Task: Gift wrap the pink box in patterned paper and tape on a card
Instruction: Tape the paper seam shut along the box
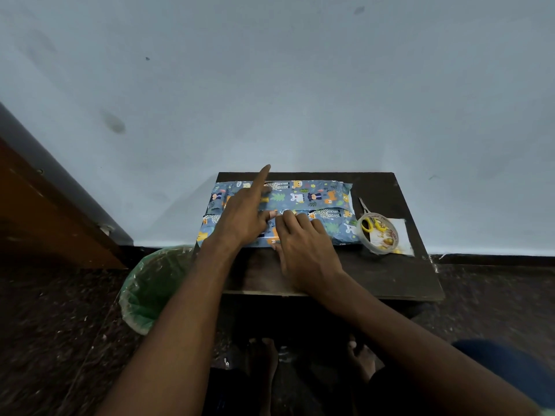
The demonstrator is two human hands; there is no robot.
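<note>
The wrapped box (279, 211) is lying on the small table (390, 274). Its middle seam is pressed by the flat right hand (303, 247) and the left hand (243, 217), one finger raised. Tape (379, 235) will probably be needed next.

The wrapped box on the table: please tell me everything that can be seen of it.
The wrapped box lies flat on the dark table, near its far edge. Blue paper with cartoon animals and leaves covers it fully; no pink shows. A paper seam runs across its top, and the side folds look creased. The left hand and right hand rest on the seam, the left index finger raised. A tape roll sits beside it.
</note>
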